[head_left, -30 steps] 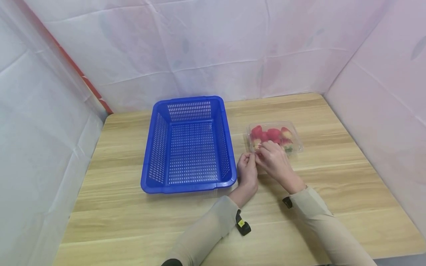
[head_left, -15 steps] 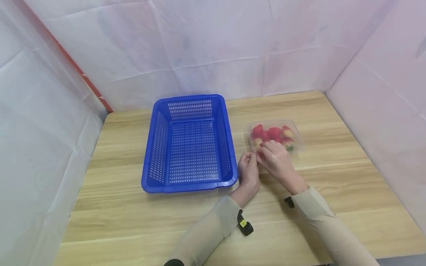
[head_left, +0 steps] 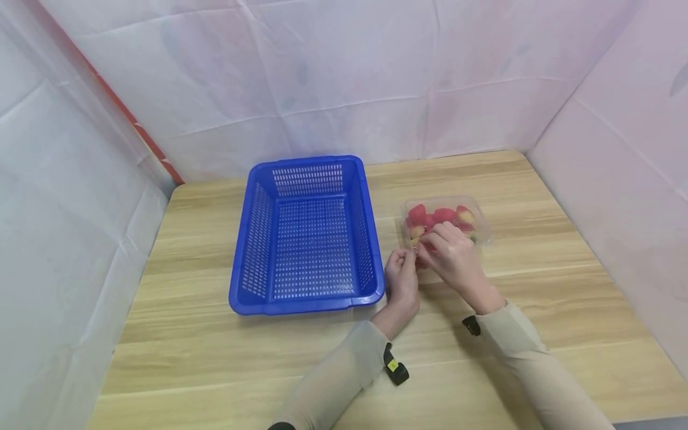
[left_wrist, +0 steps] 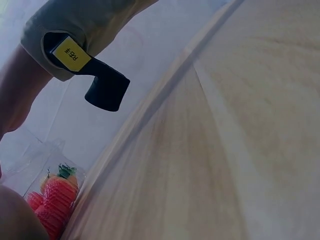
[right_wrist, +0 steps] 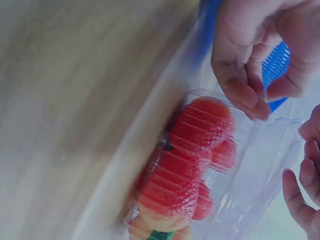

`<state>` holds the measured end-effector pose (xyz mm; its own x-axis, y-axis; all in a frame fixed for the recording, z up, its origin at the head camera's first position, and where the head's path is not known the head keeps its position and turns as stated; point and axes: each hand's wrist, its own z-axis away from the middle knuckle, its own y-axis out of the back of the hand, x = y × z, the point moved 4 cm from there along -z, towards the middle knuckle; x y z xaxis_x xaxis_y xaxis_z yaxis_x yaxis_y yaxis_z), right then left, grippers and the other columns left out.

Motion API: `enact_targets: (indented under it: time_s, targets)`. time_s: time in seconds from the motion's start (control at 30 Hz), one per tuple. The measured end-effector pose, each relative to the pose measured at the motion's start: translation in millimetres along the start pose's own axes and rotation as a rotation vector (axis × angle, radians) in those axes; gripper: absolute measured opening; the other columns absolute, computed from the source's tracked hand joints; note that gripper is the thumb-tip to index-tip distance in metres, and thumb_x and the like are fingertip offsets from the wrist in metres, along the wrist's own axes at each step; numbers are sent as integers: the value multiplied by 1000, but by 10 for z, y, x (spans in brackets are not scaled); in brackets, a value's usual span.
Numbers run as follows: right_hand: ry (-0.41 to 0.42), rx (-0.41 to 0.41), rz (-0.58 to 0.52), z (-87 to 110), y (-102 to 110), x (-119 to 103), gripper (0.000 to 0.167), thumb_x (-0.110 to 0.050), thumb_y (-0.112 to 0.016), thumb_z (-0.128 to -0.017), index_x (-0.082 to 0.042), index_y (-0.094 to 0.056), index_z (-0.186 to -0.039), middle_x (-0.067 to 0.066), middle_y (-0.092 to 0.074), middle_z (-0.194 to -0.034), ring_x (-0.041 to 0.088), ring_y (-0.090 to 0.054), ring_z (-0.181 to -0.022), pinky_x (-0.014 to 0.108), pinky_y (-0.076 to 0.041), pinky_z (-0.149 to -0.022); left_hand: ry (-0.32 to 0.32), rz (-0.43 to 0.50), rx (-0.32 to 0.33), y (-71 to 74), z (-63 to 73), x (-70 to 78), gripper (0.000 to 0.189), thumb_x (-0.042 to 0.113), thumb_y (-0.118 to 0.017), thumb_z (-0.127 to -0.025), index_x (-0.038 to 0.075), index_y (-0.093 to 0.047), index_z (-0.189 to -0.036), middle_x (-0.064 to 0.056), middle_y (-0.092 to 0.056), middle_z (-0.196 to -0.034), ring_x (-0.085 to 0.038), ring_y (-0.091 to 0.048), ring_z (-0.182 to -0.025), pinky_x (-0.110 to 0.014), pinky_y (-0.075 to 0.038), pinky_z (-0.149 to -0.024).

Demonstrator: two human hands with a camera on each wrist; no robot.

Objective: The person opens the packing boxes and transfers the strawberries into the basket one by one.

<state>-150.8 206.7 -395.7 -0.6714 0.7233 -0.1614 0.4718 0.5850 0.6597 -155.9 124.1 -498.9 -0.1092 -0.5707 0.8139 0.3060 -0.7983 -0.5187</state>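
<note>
A clear plastic box (head_left: 484, 226) holding several red strawberries (head_left: 443, 215) with pale ends lies on the table, right of the blue basket. At the box's near left corner, my left hand (head_left: 400, 276) pinches the plastic with thumb and forefinger; the right wrist view shows those fingertips at the corner. My right hand (head_left: 454, 257) bends over the near side, fingertips close beside the left ones. In the right wrist view its fingers (right_wrist: 292, 192) are at the lid edge; I cannot tell whether they grip it. Strawberries (left_wrist: 57, 200) show green leaves in the left wrist view.
A blue plastic basket (head_left: 309, 306) with slotted walls stands left of the hands, its right rim near my left hand. Pale patterned sheets (head_left: 344, 71) close off the back and sides of the wooden table (head_left: 215, 370).
My right hand has shifted slightly right, away from the left fingertips, uncovering a bit more of the near left corner. The left hand has hardly moved.
</note>
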Motion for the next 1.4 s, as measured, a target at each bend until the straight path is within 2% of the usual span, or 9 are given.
enact_targets:
  time_s: [0.27, 0.57, 0.93, 1.03, 1.2, 1.3, 1.4]
  targets:
    - [12, -7, 6, -77, 87, 14, 7, 9, -67, -72, 4, -68, -77, 11, -60, -74, 23, -52, -67, 34, -45, -60, -23, -21, -30, -11, 22, 13, 8, 3, -59, -89, 7, -58, -82, -6, -69, -73, -15, -63, -63, -29, -53, -67]
    - [20, 17, 12, -130, 130, 46, 8, 3, -61, -77, 3, -68, -76, 11, -59, -73, 24, -54, -66, 37, -46, -59, 0, -60, -21, -4, 27, -7, 9, 6, -59, -90, 10, -57, -81, -7, -71, -75, -15, -65, -64, -28, -52, -71]
    - [25, 13, 22, -232, 180, 40, 8, 8, -68, -71, 4, -69, -78, 13, -62, -77, 26, -57, -66, 39, -47, -60, -10, -63, -9, -6, 27, 0, 11, 5, -59, -88, 11, -56, -79, -7, -70, -74, -14, -64, -62, -26, -50, -72]
    - [19, 5, 28, -304, 222, 51, 6, 8, -70, -73, 5, -68, -78, 12, -61, -76, 26, -56, -65, 37, -47, -60, -14, -81, -8, -3, 42, 10, 12, 4, -58, -88, 11, -55, -79, -7, -70, -75, -14, -64, -63, -27, -50, -72]
    - [41, 8, 27, -488, 277, 104, 12, 10, -76, -72, 6, -67, -79, 12, -59, -74, 28, -54, -63, 38, -45, -56, -5, -112, -13, 0, 64, 22, 11, 6, -59, -89, 11, -56, -80, -7, -71, -77, -14, -65, -65, -27, -50, -72]
    - [71, -15, 5, -602, 273, 164, 12, 11, -75, -71, 6, -68, -80, 12, -59, -74, 31, -55, -64, 41, -45, -59, -8, -115, -11, 1, 61, 14, 10, 6, -59, -89, 10, -57, -80, -9, -72, -79, -14, -66, -65, -26, -49, -73]
    - [89, -42, -18, -722, 262, 247, 7, 9, -72, -76, 6, -67, -80, 14, -59, -74, 33, -56, -67, 42, -41, -61, -21, -96, -20, 0, 56, 1, 10, 6, -59, -89, 9, -57, -80, -14, -72, -84, -14, -66, -65, -26, -50, -72]
